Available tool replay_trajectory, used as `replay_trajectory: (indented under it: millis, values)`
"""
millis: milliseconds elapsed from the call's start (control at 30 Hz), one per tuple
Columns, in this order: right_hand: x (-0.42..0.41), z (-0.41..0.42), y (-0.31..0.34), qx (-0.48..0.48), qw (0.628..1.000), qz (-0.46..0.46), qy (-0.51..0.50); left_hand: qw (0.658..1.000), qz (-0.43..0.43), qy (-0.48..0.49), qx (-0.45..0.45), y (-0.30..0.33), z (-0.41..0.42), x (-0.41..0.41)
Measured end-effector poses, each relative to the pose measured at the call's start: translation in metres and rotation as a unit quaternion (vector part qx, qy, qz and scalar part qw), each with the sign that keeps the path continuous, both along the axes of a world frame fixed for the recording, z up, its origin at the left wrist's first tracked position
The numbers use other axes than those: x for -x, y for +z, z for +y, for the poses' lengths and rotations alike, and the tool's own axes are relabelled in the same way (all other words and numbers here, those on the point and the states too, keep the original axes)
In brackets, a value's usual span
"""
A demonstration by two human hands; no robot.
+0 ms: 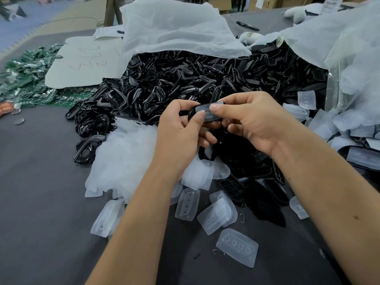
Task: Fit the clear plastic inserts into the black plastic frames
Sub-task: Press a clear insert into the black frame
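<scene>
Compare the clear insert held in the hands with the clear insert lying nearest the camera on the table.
The held insert is pinched by the thumbs of the left hand and right hand against a black frame; the table insert lies loose and untouched on the grey table. The held insert is partly covered by thumbs; the table insert shows all four round holes. Both are translucent, rounded-corner pieces.

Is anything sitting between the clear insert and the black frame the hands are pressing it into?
Nothing visible. The clear insert lies directly on the black frame, pinched by the left hand and right hand. Both thumbs press its top face; the seam under them is hidden.
</scene>
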State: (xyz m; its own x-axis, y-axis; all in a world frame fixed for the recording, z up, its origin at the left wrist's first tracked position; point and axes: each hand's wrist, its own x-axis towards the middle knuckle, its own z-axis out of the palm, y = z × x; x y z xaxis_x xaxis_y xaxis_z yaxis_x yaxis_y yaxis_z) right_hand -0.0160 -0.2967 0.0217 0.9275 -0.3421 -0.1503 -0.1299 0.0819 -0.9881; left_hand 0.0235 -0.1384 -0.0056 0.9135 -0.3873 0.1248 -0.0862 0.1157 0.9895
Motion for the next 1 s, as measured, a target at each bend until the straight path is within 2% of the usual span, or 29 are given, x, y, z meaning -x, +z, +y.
replay_trajectory:
  millis: [200,400,1000]
  values:
    - [-0.001,0.013,-0.005,0.026,0.994,-0.067,-0.085,0.999,-0.004,0.033,-0.003,-0.003,-0.002,-0.001]
    - [-0.003,0.019,-0.01,0.148,0.973,-0.115,-0.134,0.998,-0.025,0.048,-0.014,-0.004,-0.002,-0.001]
    - [-0.003,0.028,-0.015,0.242,0.947,-0.125,-0.168,0.998,-0.015,0.056,0.005,-0.001,-0.002,0.001]
